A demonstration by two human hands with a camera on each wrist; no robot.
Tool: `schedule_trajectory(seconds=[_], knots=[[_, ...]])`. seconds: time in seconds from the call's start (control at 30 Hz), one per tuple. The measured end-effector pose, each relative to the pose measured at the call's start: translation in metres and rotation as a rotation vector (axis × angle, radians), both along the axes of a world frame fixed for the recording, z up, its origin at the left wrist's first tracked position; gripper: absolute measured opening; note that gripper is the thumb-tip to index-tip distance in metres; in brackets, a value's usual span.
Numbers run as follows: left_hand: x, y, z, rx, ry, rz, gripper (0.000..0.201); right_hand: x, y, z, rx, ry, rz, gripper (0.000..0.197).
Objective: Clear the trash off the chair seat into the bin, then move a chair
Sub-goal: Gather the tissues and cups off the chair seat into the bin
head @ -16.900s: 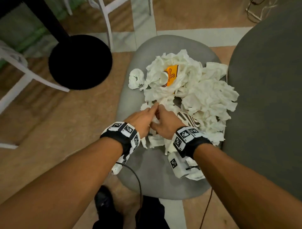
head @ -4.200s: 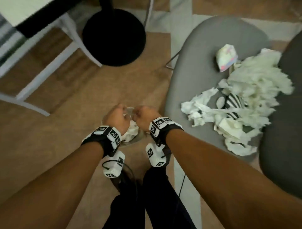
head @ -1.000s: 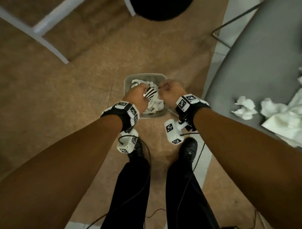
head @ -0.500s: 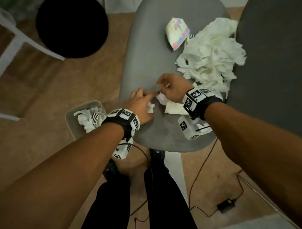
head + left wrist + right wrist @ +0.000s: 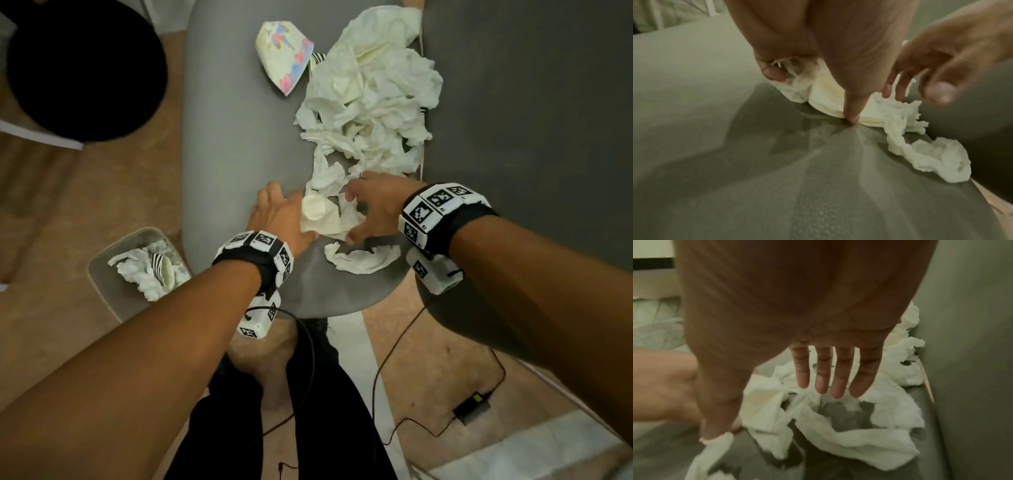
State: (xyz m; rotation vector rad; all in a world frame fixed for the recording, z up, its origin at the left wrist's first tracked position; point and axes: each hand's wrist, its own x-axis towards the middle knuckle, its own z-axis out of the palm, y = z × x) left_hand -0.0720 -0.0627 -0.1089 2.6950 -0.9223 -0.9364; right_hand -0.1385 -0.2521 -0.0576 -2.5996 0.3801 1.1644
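Observation:
White crumpled tissues lie heaped on the grey chair seat, with a pastel-printed crushed cup behind them. At the seat's near end my left hand curls around a wad of cream paper and tissue. In the left wrist view its thumb presses the wad's edge onto the seat. My right hand hovers open beside it, its straight fingers spread over loose tissues. One more tissue lies nearest me. The bin stands on the floor to the left, holding tissues and a striped cup.
A second dark grey chair stands against the right side of the seat. A black round base and a white chair leg are at the far left. Cables and a small adapter lie on the floor near my legs.
One second ago both hands were over the bin with a striped cup. They have come back to the seat; my left hand has closed on the wad and my right hand has spread open.

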Motion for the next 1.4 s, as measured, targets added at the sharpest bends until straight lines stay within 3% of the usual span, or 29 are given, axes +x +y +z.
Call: schedule_trajectory(seconds=[0.1, 0.17, 0.23, 0.3, 0.37, 0.43, 0.53, 0.63, 0.77, 0.87, 0.97, 1.07, 1.27, 1.4], knots=[[-0.005, 0.004, -0.005, -0.081, 0.050, 0.123, 0.040, -0.014, 0.004, -0.003, -0.008, 0.063, 0.018, 0.117], [-0.007, 0.010, -0.005, -0.108, 0.092, 0.159, 0.027, -0.023, 0.015, -0.009, -0.051, 0.083, 0.115, 0.125], [-0.006, 0.018, -0.003, -0.131, 0.169, 0.166, 0.021, -0.028, 0.027, -0.020, -0.084, 0.068, 0.180, 0.116], [-0.003, 0.026, 0.002, -0.180, 0.232, 0.184, 0.005, -0.024, 0.035, -0.026, -0.033, 0.022, 0.135, 0.087], [-0.003, 0.035, 0.009, -0.226, 0.266, 0.243, 0.004, -0.013, 0.040, -0.026, 0.023, 0.013, 0.119, 0.056], [-0.005, 0.045, 0.018, -0.255, 0.297, 0.324, 0.016, -0.002, 0.044, -0.025, 0.025, 0.004, 0.133, 0.038], [-0.010, 0.062, 0.027, -0.278, 0.356, 0.381, 0.013, 0.009, 0.052, -0.020, 0.045, -0.066, 0.091, 0.026], [-0.014, 0.086, 0.027, -0.296, 0.367, 0.485, 0.009, 0.026, 0.069, -0.012, 0.069, -0.021, 0.086, 0.015], [-0.008, 0.133, 0.029, -0.328, 0.346, 0.633, 0.009, 0.062, 0.115, -0.009, 0.152, 0.079, 0.134, 0.016], [0.005, 0.179, 0.025, -0.391, 0.371, 0.763, 0.020, 0.092, 0.159, -0.010, 0.236, 0.040, 0.135, 0.015], [0.023, 0.232, 0.014, -0.377, 0.297, 0.861, 0.023, 0.120, 0.210, -0.018, 0.305, -0.019, 0.142, 0.017], [0.041, 0.284, -0.008, -0.345, 0.225, 0.932, 0.039, 0.145, 0.265, -0.034, 0.329, -0.062, 0.192, 0.020], [0.059, 0.367, -0.081, -0.214, 0.112, 0.886, 0.037, 0.181, 0.365, -0.102, 0.318, -0.179, 0.121, 0.013], [0.069, 0.388, -0.137, -0.171, 0.083, 0.847, 0.036, 0.190, 0.410, -0.161, 0.290, -0.214, 0.074, 0.015]])
